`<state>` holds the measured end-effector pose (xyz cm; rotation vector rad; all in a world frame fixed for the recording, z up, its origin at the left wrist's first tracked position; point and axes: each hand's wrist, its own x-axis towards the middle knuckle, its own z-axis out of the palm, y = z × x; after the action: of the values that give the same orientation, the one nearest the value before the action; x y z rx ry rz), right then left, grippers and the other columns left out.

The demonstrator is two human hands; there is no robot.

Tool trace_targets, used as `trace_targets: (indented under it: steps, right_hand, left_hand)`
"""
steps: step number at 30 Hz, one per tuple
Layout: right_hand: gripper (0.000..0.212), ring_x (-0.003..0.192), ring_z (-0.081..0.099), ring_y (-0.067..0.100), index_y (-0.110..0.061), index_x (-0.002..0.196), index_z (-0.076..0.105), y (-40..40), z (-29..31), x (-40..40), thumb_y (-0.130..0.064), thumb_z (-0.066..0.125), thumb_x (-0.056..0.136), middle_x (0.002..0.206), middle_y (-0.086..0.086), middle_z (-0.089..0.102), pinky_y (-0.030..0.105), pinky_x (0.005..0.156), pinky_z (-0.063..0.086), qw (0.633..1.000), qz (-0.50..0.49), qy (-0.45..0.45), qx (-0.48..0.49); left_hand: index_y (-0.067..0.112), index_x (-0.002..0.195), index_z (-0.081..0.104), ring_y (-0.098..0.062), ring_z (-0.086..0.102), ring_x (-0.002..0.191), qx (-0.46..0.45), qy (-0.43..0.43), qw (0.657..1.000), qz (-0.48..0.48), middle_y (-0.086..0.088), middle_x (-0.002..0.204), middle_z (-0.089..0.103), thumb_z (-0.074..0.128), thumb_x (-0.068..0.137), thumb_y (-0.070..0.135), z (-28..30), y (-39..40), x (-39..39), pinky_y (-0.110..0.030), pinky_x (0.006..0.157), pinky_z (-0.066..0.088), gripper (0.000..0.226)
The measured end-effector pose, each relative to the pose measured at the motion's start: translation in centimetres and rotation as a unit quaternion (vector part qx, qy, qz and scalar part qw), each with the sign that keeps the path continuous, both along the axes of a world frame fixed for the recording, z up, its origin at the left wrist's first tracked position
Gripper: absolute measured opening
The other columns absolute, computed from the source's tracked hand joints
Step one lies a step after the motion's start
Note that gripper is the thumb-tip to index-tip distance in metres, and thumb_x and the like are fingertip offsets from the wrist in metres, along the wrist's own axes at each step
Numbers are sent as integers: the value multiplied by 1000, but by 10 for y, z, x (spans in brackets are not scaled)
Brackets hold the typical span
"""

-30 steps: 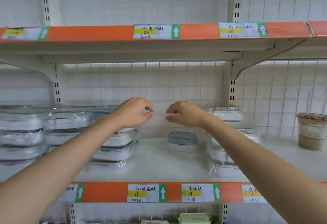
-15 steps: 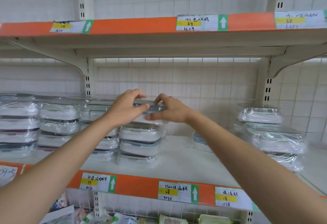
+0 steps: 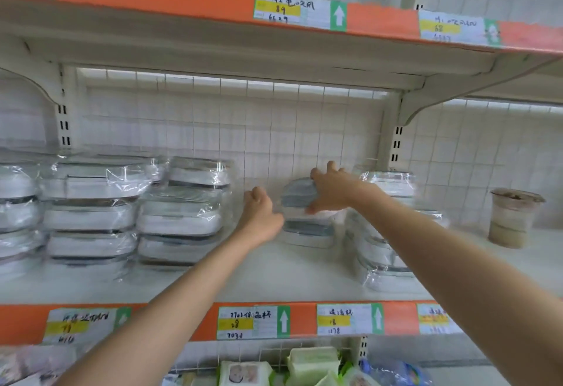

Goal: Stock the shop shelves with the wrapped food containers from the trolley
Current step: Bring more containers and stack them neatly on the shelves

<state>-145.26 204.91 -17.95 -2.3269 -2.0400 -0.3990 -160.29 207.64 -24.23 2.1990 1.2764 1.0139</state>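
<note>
A cream metal shelf [image 3: 274, 279] with an orange price strip along its front edge runs across the view, under an upper shelf [image 3: 213, 38] of the same kind and in front of a white wire-grid back panel [image 3: 304, 129]. On its left part stand several stacks of wrapped food containers [image 3: 128, 212], white with dark lids, each in clear film, packed side by side. A further stack of wrapped containers [image 3: 384, 251] stands to the right of centre. Well to the right, apart from these, stands a clear plastic cup [image 3: 511, 218] with a brownish layer inside. Between the left stacks and the right stack sits a low pile of two grey-lidded containers: the lower container [image 3: 307, 233] rests on the shelf, and the top container [image 3: 297, 196] lies on it. The right hand [image 3: 332, 192] holds the top container from its right side, fingers over the lid and thumb at the lower edge. The left hand [image 3: 262, 218] is at the pile's left side with fingers curled; whether it touches or grips a container cannot be told. Handwritten price labels [image 3: 253, 321] sit on the orange strip. Below, green-and-white packets [image 3: 310, 361] lie on a lower shelf.
</note>
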Motion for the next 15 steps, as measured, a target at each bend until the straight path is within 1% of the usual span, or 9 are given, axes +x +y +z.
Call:
trace_targets:
  steps: [1,3,5,8,10,12,14,15]
  right_hand:
    - [84,125,37,42,-11,142,25,7,-3,-1,-50,66,80,140,20,27,44,99,37,1000,-3,9,5]
    - [83,127,34,42,-10,143,22,23,-12,-3,-47,64,83,143,22,23,43,101,35,999,-7,35,2]
    - [81,128,33,42,-9,143,23,39,-24,-1,-45,65,84,144,21,24,43,102,35,998,-24,65,-14]
    - [71,128,38,36,-9,140,32,54,-35,7,-39,66,85,139,14,43,41,98,38,996,-53,43,-63]
    - [63,122,47,32,-6,136,40,58,-36,8,-30,68,85,133,13,52,38,95,42,995,-46,30,-86]
    - [59,118,52,31,-2,133,43,60,-31,7,-22,69,85,131,15,55,35,93,44,995,-33,16,-96]
    - [59,119,51,32,-2,133,43,58,-23,6,-19,71,84,131,15,54,35,91,44,994,-28,-5,-108]
    - [59,120,50,32,-3,132,42,56,-21,6,-18,71,83,131,15,52,37,92,44,993,-25,-17,-118]
  left_hand:
    - [-5,130,29,-30,35,128,-35,-11,999,5,-20,137,28,48,92,7,-4,7,4,-22,86,28,44]
    - [-8,129,30,-32,37,126,-92,-48,994,25,-22,137,31,48,90,5,-11,24,10,-25,91,32,45]
    - [-8,128,34,-34,39,125,-119,-85,988,45,-23,136,35,50,87,3,-16,40,11,-29,95,34,45]
    - [-5,132,37,-33,40,126,-141,-109,982,57,-20,138,40,53,87,7,-30,54,10,-33,99,35,50]
    - [-1,136,37,-31,40,129,-140,-118,982,55,-18,140,41,55,87,10,-40,59,10,-33,101,34,53]
    - [1,137,38,-29,41,129,-136,-132,981,39,-15,140,43,55,87,9,-42,59,12,-30,99,34,54]
    - [2,138,39,-26,41,128,-133,-147,980,9,-10,140,43,56,85,9,-42,56,13,-25,90,35,56]
    - [3,138,37,-24,41,129,-146,-154,977,-5,-8,140,42,58,83,11,-41,53,12,-22,86,34,59]
